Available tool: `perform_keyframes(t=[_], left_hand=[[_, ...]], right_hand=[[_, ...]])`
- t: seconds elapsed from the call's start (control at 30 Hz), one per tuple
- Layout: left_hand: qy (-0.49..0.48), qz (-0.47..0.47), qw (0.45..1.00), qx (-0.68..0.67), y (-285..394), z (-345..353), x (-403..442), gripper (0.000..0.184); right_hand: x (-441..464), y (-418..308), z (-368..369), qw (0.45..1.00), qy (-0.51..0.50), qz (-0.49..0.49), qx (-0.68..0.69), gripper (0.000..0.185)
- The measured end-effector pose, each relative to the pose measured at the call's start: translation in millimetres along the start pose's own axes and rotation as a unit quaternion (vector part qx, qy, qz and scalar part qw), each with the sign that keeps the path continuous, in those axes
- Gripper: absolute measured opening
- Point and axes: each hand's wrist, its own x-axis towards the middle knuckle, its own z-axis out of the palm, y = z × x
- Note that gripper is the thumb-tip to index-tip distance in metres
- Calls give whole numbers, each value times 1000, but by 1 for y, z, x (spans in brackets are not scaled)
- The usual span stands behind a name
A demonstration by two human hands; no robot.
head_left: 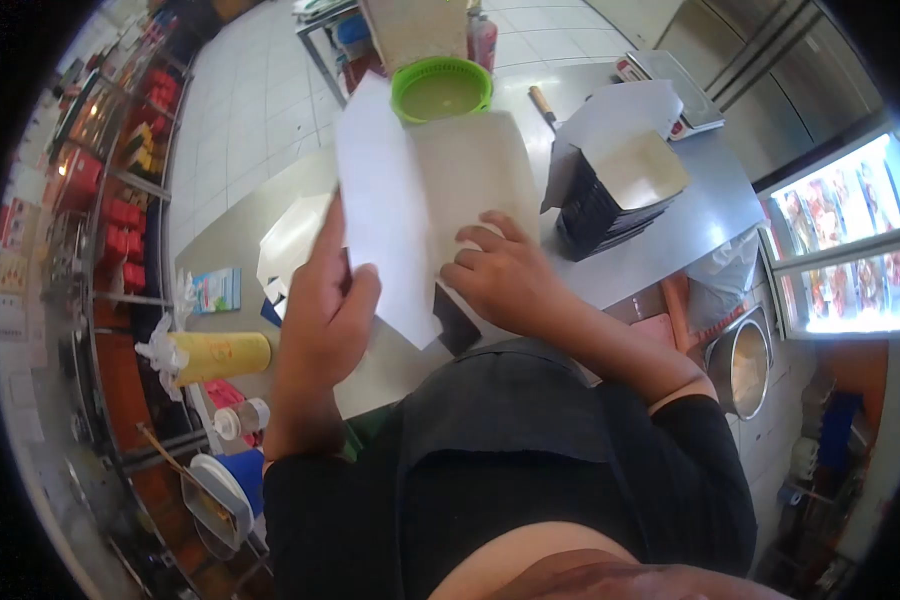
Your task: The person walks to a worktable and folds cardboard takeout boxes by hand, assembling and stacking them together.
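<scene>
A cardboard box blank point(385, 210), partly folded, stands in front of me over the steel table. One panel catches bright white light, and the panel beside it looks greyish tan. My left hand point(330, 310) grips the white panel's left edge, thumb on the near side and the other fingers hidden behind. Against the tan panel point(475, 165) rest the bent, parted fingers of my right hand point(505, 270); its thumb is hidden. A dark flap point(457, 322) shows below the blank. To the right stands a stack of dark folded box pieces point(610, 205) with tan inner faces.
Beyond the blank sits a green basket point(442, 90). A knife-like tool point(542, 105) and a scale point(670, 90) lie on the table's point(715, 200) far right. At left are a yellow cylindrical container point(220, 357) and a small jar point(242, 418). A lit fridge point(845, 240) stands right.
</scene>
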Motion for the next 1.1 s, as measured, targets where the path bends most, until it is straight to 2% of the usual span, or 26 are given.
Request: perform_keyframes(t=[0.1,0.17,0.2,0.27,0.37,0.4,0.47,0.57,0.6,0.73,0.83,0.93,1.03,1.1], left_hand=[[-10,51,991,-124,28,-3,8,77],[-62,144,963,-217,19,-13,26,85],[-42,165,961,-220,9,-6,34,93],[-30,162,949,-268,-26,19,52,68],[-188,49,962,-191,-52,87,76,44],[-232,97,962,-105,-68,114,86,43],[-248,179,951,49,-78,161,99,45],[-231,273,917,177,-112,220,118,49],[-255,254,910,205,-111,230,121,53],[-244,260,909,215,-126,260,118,49],[-167,363,902,161,-146,277,116,43],[-255,310,896,192,-137,279,105,38],[-262,331,884,202,-135,286,86,36],[-242,330,893,190,-130,288,74,37]], right_hand=[[5,6,-52,996,25,40,80,7],[0,20,-98,995,83,48,28,8],[-14,36,-111,991,108,73,-4,6],[-26,52,-143,972,165,161,-42,7],[-32,78,-189,934,240,261,-35,18],[-34,89,-194,926,214,310,-40,21],[-32,109,-201,899,159,405,-49,26],[-31,141,-184,913,108,392,-24,35],[-31,146,-178,917,80,389,-21,37],[-24,153,-165,918,-53,388,-63,50],[-25,139,-154,938,-55,336,-61,54],[-37,143,-131,941,-146,294,-78,53],[-59,151,-103,962,-141,226,-54,53],[-61,145,-98,959,-172,215,-74,47]])
